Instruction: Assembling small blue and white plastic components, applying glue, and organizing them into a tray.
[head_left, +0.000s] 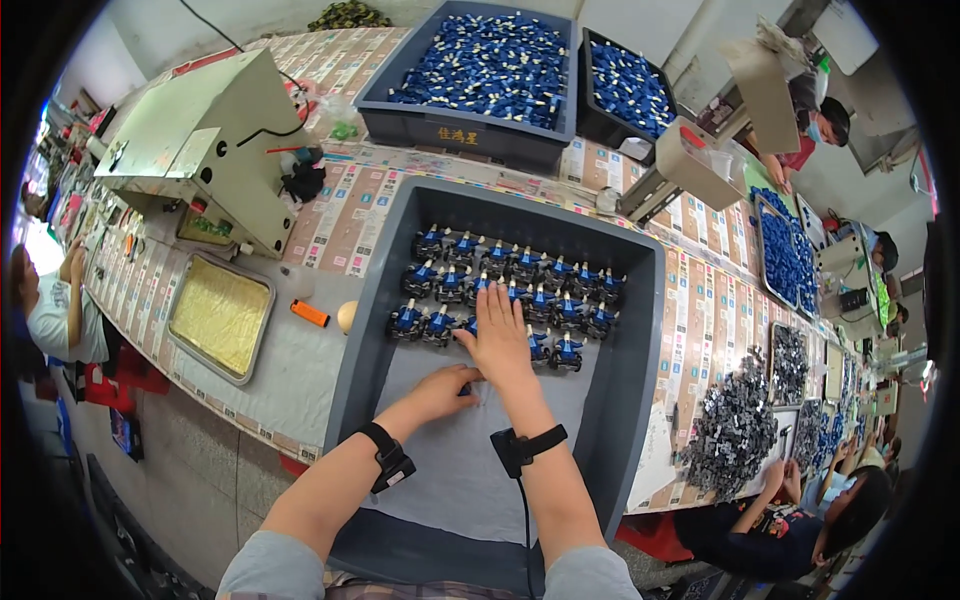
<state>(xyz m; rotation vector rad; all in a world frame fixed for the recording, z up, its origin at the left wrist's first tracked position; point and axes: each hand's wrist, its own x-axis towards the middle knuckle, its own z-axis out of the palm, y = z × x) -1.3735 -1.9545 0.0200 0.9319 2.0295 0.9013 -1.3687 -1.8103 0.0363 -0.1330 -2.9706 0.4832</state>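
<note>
Both forearms reach into a large grey plastic bin (640, 340) lined with a pale sheet (450, 470). Rows of small toy vehicles (407, 318) with black wheels and blue riders stand upright in its far half. My right hand (500, 345) lies over the nearest row, fingers stretched out and together, touching the toys and partly covering them. Just nearer and to the left, my left hand (438, 393) is closed with curled fingers. Something small and dark shows at its fingertips, too hidden to name.
Behind stand a grey bin (465, 135) and a black bin (600, 125) full of blue parts. At left are a beige machine (200, 150), a metal tray (262, 330) and an orange lighter-like object (310, 313). Grey parts (730, 425) lie heaped at right, where other people sit.
</note>
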